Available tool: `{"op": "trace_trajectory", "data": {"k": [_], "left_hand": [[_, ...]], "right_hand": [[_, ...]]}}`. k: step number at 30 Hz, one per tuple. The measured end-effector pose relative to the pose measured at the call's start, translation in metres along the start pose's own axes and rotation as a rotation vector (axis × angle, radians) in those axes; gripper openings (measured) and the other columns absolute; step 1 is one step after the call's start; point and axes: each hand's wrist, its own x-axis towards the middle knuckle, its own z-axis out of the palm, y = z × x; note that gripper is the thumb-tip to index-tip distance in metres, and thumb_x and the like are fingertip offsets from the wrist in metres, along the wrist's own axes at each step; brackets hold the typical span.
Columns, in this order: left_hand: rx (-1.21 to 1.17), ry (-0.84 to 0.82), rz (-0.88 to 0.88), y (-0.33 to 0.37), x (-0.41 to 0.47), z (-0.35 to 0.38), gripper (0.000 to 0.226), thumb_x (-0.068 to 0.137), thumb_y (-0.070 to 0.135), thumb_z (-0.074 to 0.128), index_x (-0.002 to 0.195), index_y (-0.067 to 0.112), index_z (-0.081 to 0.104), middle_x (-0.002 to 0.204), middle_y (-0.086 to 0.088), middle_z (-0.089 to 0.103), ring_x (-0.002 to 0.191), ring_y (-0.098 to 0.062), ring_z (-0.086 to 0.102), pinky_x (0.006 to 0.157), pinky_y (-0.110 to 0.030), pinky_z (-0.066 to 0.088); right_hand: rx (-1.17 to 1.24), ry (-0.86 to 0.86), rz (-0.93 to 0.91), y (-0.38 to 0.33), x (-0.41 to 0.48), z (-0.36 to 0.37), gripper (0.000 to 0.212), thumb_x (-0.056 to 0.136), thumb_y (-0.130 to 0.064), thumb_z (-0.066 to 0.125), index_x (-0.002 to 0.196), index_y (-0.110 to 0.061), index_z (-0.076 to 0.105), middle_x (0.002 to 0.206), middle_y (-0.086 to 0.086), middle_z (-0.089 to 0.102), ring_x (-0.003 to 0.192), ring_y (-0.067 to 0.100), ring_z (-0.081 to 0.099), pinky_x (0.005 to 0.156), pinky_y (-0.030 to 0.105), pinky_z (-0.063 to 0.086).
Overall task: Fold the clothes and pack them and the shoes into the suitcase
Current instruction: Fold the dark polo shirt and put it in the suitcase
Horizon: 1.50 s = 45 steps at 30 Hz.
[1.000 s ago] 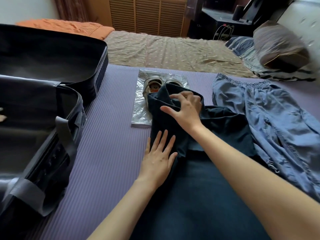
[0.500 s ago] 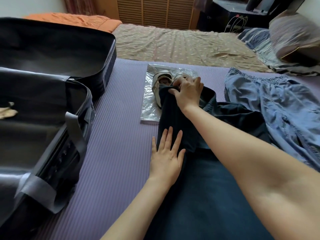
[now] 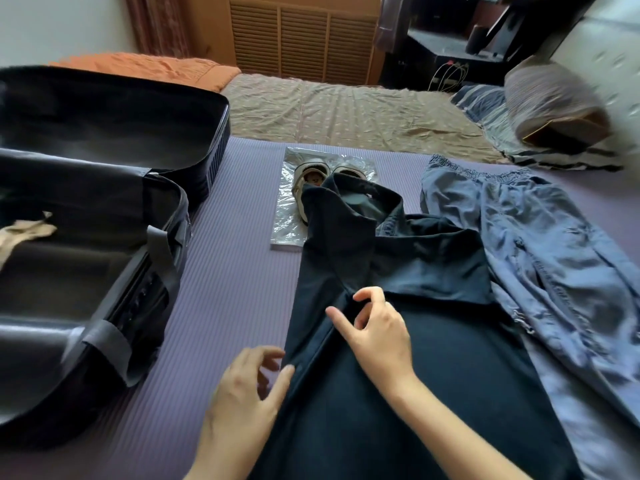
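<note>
While the person leans over the purple mat [image 3: 235,271], both hands work at a pair of dark trousers [image 3: 398,393] spread out beneath them. The right hand [image 3: 377,336] rests on the cloth at a long crease, thumb stretched out to the left and the fingers [image 3: 367,296] curled together just past it; whether they pinch a fold, I cannot tell. The left hand [image 3: 242,386] sits at the left edge of the trousers, its fingers [image 3: 266,353] loosely bent and apart, holding nothing, with the thumb tip against the cloth's edge. That hand is a little blurred.

Beyond the right fingers, the far end of the trousers is bunched up and lies partly over a pair of pale shoes [image 3: 310,176], which sit on a clear plastic bag [image 3: 287,223]. To the right of those fingers, a light blue garment [image 3: 540,258] lies unfolded, its inner edge touching the dark trousers. Left of the left fingers, across a strip of mat, stands an open black suitcase [image 3: 86,271], lid thrown back, with a bit of beige cloth [image 3: 24,233] inside.
</note>
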Motion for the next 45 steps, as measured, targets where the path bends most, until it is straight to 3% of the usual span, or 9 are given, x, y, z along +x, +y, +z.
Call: {"op": "trace_trajectory", "data": {"k": [5,9,17,21,24,29,37,42,45], "left_hand": [[0.227,-0.199,-0.075,0.006,-0.051,-0.022,0.023,0.079,0.055,0.062,0.093,0.046,0.048,0.091,0.021,0.054,0.087,0.005,0.052,0.066,-0.008,0.038],[0.287,-0.205,-0.127,0.013,-0.068,-0.033,0.021,0.082,0.05,0.061,0.091,0.034,0.05,0.088,0.019,0.057,0.084,0.003,0.054,0.064,-0.01,0.038],[0.194,-0.11,0.083,0.044,-0.099,-0.017,0.026,0.085,0.037,0.064,0.109,0.03,0.06,0.097,0.019,0.059,0.09,-0.002,0.059,0.075,-0.014,0.042],[0.055,-0.193,0.161,0.058,-0.119,0.021,0.033,0.087,0.024,0.06,0.118,0.033,0.059,0.095,0.018,0.057,0.089,-0.002,0.061,0.077,-0.016,0.048],[0.018,-0.303,0.144,0.054,-0.135,0.05,0.032,0.085,0.022,0.056,0.114,0.035,0.059,0.09,0.018,0.053,0.082,-0.004,0.061,0.074,-0.021,0.051],[0.004,-0.04,0.106,0.031,-0.143,0.038,0.024,0.087,0.023,0.062,0.111,0.03,0.063,0.098,0.019,0.057,0.086,0.0,0.059,0.08,-0.017,0.046],[-0.019,0.077,0.002,0.005,-0.15,0.02,0.033,0.086,0.014,0.065,0.116,0.024,0.059,0.105,0.014,0.053,0.101,-0.004,0.053,0.092,-0.021,0.043],[-0.051,0.04,-0.017,0.003,-0.146,0.02,0.036,0.086,0.016,0.066,0.119,0.024,0.056,0.103,0.009,0.058,0.1,-0.008,0.055,0.091,-0.024,0.045],[-0.101,0.018,-0.073,0.008,-0.141,0.023,0.036,0.085,0.017,0.068,0.119,0.021,0.056,0.098,0.009,0.06,0.095,-0.006,0.057,0.086,-0.02,0.044]], "right_hand": [[-0.012,-0.161,0.085,-0.027,-0.049,0.005,0.05,0.076,-0.06,0.062,0.11,-0.029,0.041,0.077,-0.011,0.058,0.087,0.012,0.054,0.083,0.028,0.043],[0.112,-0.215,0.145,-0.042,-0.069,0.01,0.044,0.081,-0.032,0.066,0.118,-0.025,0.043,0.08,-0.011,0.06,0.091,0.013,0.057,0.087,0.03,0.045],[0.518,-0.041,0.239,-0.042,-0.073,-0.031,0.03,0.079,0.002,0.062,0.103,-0.015,0.053,0.072,-0.001,0.057,0.063,0.009,0.053,0.064,0.02,0.043],[0.497,0.024,0.226,-0.018,-0.069,-0.053,0.03,0.081,0.0,0.064,0.105,-0.014,0.053,0.073,-0.002,0.056,0.063,0.009,0.051,0.062,0.013,0.043],[0.47,-0.068,0.245,-0.001,-0.08,-0.06,0.036,0.084,-0.001,0.064,0.114,-0.013,0.048,0.077,0.0,0.057,0.068,0.019,0.059,0.061,0.029,0.056],[0.348,-0.129,0.197,0.014,-0.113,-0.058,0.048,0.082,-0.016,0.072,0.122,-0.018,0.046,0.086,0.001,0.062,0.075,0.02,0.065,0.069,0.041,0.057],[0.112,-0.088,0.106,0.011,-0.154,-0.046,0.051,0.081,-0.015,0.07,0.127,-0.021,0.048,0.09,-0.005,0.057,0.091,0.008,0.041,0.081,0.02,0.035],[0.345,-0.037,0.162,0.012,-0.154,-0.061,0.042,0.085,-0.004,0.064,0.122,-0.017,0.049,0.086,-0.008,0.052,0.079,0.017,0.057,0.08,0.032,0.047],[0.377,-0.03,0.162,0.015,-0.157,-0.066,0.044,0.086,-0.006,0.065,0.124,-0.017,0.047,0.087,-0.004,0.054,0.076,0.016,0.057,0.077,0.024,0.045]]}}
